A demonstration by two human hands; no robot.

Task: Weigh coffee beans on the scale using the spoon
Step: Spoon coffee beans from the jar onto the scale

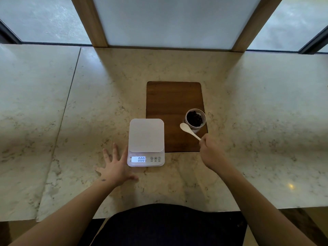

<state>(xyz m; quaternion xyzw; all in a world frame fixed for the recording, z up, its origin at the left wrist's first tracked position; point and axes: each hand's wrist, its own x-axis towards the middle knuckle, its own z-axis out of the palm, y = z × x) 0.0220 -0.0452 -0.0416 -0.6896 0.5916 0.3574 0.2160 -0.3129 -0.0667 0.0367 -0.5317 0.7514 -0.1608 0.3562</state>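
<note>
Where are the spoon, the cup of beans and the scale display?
spoon (185, 126), head view, on its bowl.
cup of beans (195, 118), head view, on the dark beans inside.
scale display (138, 159), head view, on the lit digits.

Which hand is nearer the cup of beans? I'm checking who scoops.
Right. The right hand holds the spoon just in front of the cup of beans; the left hand lies flat beside the scale, farther away.
</note>
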